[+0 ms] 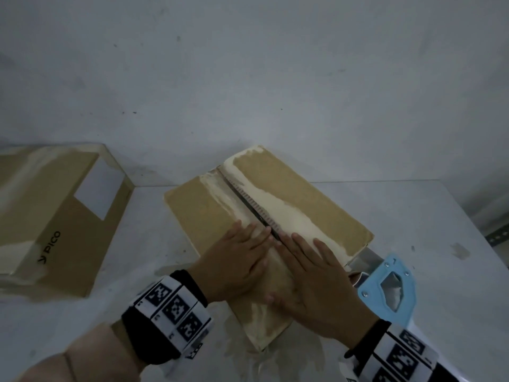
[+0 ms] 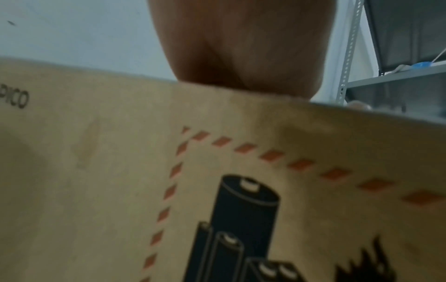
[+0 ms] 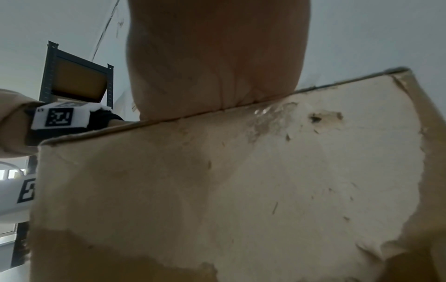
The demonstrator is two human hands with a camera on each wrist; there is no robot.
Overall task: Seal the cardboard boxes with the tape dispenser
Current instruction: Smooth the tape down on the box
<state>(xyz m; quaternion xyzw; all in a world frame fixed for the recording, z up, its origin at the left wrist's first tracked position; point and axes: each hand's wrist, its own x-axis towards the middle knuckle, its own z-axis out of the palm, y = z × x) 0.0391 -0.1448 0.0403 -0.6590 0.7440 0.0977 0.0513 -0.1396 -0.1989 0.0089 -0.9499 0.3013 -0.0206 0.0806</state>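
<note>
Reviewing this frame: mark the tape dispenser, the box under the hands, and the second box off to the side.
tape dispenser (image 1: 385,288): head view, on its blue side plate.
box under the hands (image 1: 308,194): head view, on the bare right top flap.
second box (image 1: 44,205): head view, on its brown top face.

I face a pale grey-white wall (image 1: 248,64), scuffed and flecked with small dark marks (dim, flat light over all of it). Under me runs a white table (image 1: 440,216), smudged in places, pushed up against that wall. Off my left wrist I see grey metal shelving (image 2: 350,47) with perforated uprights, its shelves holding things too blurred to tell. Off my right wrist stands a dark rack (image 3: 50,76) with a brown board set in its frame.
</note>
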